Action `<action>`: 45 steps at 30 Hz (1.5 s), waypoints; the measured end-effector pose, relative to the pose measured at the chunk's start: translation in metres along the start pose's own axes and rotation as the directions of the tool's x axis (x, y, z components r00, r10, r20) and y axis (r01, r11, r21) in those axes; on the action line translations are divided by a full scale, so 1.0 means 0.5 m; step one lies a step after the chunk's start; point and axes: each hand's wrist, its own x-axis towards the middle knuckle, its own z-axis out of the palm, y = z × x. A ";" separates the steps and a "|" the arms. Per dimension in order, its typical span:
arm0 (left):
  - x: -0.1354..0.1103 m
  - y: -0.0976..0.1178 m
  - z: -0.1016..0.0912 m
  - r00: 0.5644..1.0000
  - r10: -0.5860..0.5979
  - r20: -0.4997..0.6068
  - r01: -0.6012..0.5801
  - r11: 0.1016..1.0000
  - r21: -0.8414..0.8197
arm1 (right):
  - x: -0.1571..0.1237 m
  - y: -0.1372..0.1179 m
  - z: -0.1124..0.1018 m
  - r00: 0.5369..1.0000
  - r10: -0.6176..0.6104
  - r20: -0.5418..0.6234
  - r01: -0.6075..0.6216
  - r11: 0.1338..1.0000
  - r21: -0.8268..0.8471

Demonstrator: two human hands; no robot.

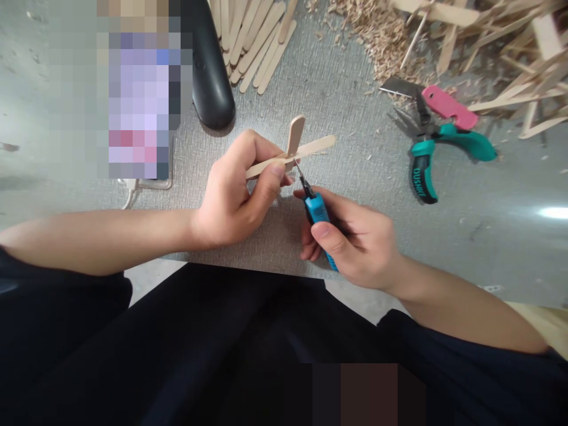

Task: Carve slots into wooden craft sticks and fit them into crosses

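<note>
Two crossed popsicle sticks (pixel 316 146) are pinched between the thumb and fingers of my left hand (pixel 237 189). One stick lies nearly level, and the other stands up across it. Wrapped around a blue-handled craft knife (pixel 318 214) is my right hand (pixel 361 239), its thumb pressed on the handle. The knife's thin pointed tip reaches the spot where the sticks cross; I cannot tell whether it cuts in. My left fingers hide part of the lower stick ends.
Loose popsicle sticks (pixel 261 44) and a black oblong case (pixel 213 77) lie at the back. Wood shavings (pixel 377 41), stick pieces (pixel 510 94), a pink-handled blade (pixel 450 107) and teal pliers (pixel 425 168) are to the right. A blurred screen with a white cable (pixel 131 192) sits left.
</note>
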 end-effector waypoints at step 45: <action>0.003 -0.035 -0.003 0.994 0.101 0.042 -0.096 0.990 -0.099 | 0.002 -0.021 0.006 0.999 0.035 0.017 -0.036 0.996 0.083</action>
